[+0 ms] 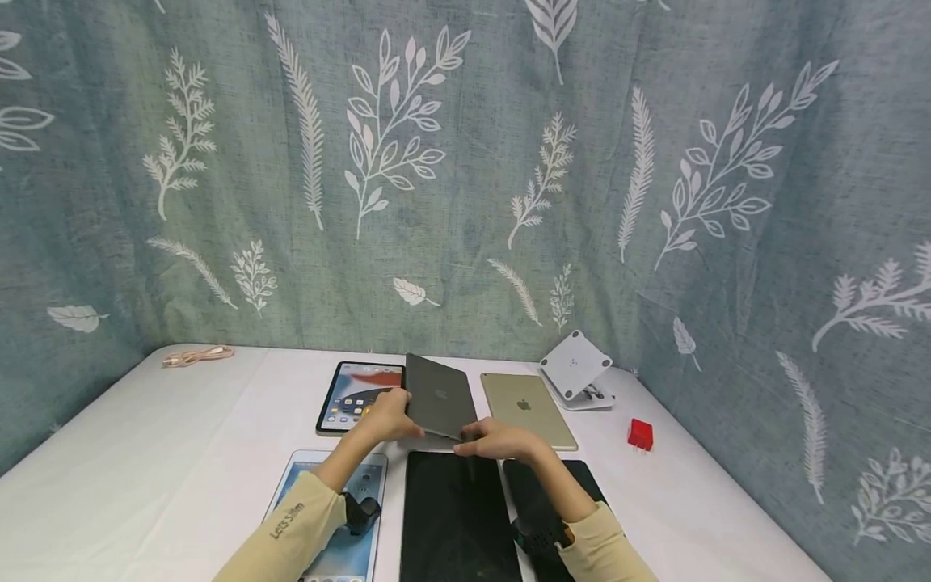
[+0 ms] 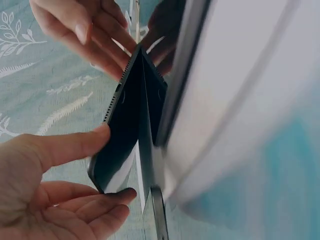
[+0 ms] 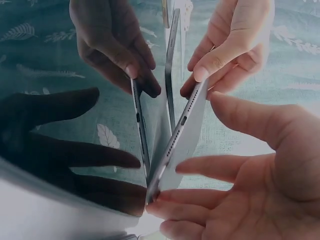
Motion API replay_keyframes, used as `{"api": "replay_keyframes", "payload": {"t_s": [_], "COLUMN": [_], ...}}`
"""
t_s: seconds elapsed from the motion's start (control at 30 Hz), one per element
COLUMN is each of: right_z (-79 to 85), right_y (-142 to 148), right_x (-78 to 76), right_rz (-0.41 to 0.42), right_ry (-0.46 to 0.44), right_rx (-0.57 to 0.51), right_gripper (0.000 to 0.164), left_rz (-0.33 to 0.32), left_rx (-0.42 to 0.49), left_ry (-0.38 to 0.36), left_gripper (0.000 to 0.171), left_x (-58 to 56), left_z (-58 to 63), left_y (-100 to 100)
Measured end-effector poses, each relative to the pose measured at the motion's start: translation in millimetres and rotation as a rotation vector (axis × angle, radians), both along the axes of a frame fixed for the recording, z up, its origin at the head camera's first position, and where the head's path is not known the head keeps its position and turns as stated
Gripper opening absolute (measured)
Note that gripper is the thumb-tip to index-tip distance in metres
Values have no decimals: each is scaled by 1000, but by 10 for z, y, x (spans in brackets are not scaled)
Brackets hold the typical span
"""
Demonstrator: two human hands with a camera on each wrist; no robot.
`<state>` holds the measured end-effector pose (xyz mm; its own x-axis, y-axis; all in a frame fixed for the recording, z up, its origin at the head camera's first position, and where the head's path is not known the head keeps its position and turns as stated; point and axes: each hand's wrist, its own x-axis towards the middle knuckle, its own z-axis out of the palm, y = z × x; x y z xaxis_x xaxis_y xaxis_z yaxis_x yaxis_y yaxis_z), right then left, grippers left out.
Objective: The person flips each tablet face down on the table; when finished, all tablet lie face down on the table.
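Note:
A dark grey tablet with an apple logo on its back is tilted, its near edge over a large black-screened tablet. My left hand pinches its near left corner, thumb on one face and fingers on the other, as the left wrist view shows. At the near right corner is my right hand; in the right wrist view its fairly straight fingers touch the tablet's lower corner while the thumb stands away. The glossy black screen mirrors both hands.
A lit tablet lies behind the left hand, a white-framed tablet under that forearm. To the right are a gold tablet, another black tablet, a folding stand and a red plug. A coiled cable lies far left.

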<state>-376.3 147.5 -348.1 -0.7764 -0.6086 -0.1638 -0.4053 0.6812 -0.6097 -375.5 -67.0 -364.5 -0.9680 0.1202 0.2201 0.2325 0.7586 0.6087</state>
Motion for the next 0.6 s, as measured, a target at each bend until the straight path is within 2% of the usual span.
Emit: {"api": "replay_keyframes", "payload": {"t_s": [0.13,0.37,0.6], "right_z": [15,32,36], "right_y": [13,21,29], "right_x": [-5,1,0], "right_rz": [8,-31,-44], "right_ry": [14,43,62], "right_rx": [-12,25,68], "right_gripper": [25,28,33], "left_rz": [-45,-56,-55], "left_rx": [0,3,-105], "left_ry": [-15,-71,5], "left_gripper": [61,61,41], "left_x": [5,15,25], "left_z": [-31,-83,-85], "left_y": [21,25,71]}}
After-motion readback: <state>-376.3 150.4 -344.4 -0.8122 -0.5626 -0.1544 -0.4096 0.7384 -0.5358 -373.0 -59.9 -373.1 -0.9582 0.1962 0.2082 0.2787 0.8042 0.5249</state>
